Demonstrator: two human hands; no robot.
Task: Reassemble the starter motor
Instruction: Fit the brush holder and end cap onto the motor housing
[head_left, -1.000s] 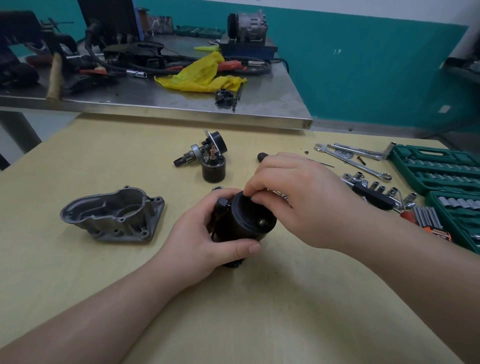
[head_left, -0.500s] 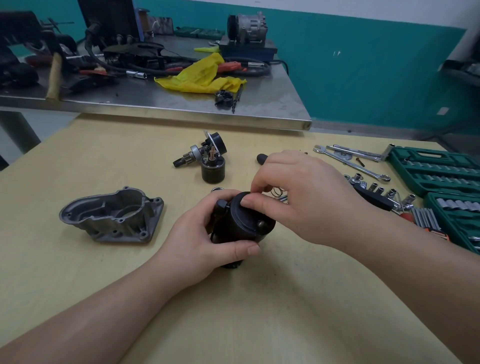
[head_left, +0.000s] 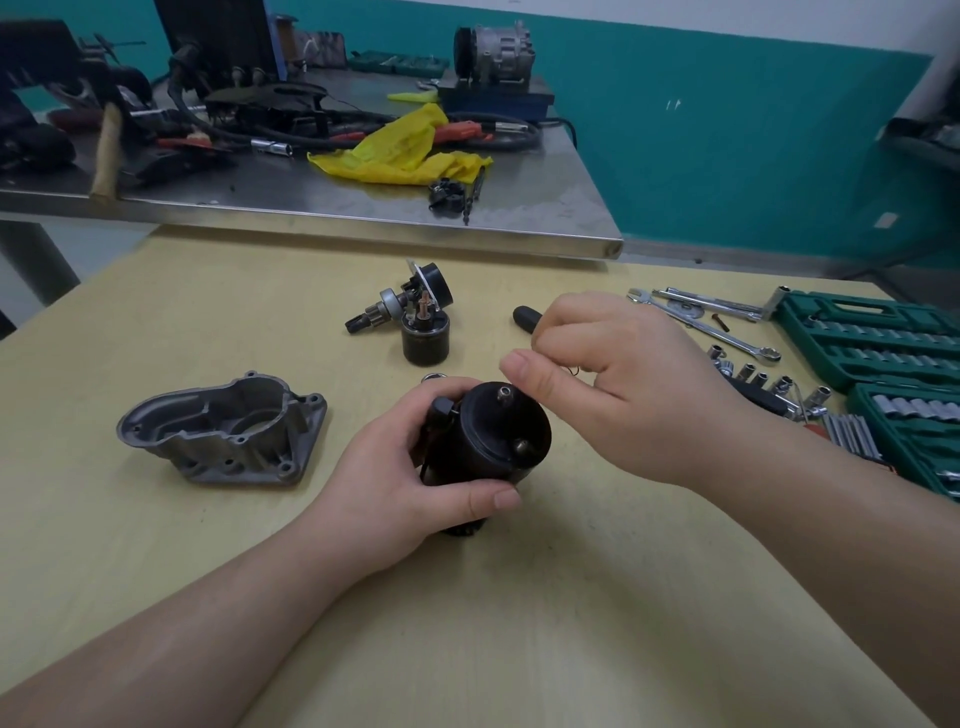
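The black cylindrical starter motor body (head_left: 493, 441) stands tilted on the yellow table (head_left: 156, 322), and two metal studs poke up from its end cap. My left hand (head_left: 405, 483) grips it round the side. My right hand (head_left: 613, 384) hovers just above and to the right of the cap, with fingers curled and thumb stretched towards the nearer stud. A tiny dark wire loop (head_left: 574, 370) shows by its fingers; whether it is held I cannot tell. The grey aluminium nose housing (head_left: 223, 431) lies to the left. The solenoid (head_left: 426, 338) and pinion assembly (head_left: 400, 306) sit behind.
A black screwdriver handle (head_left: 524, 316) peeks out behind my right hand. Wrenches (head_left: 701, 322), loose sockets (head_left: 753, 374) and green socket cases (head_left: 883, 353) fill the right side. A steel bench (head_left: 311, 208) with a yellow rag (head_left: 400, 150), cables and tools borders the far edge.
My right hand has lifted off the end cap and drawn back to the right, uncovering both studs. The left hand keeps its grip on the motor body.
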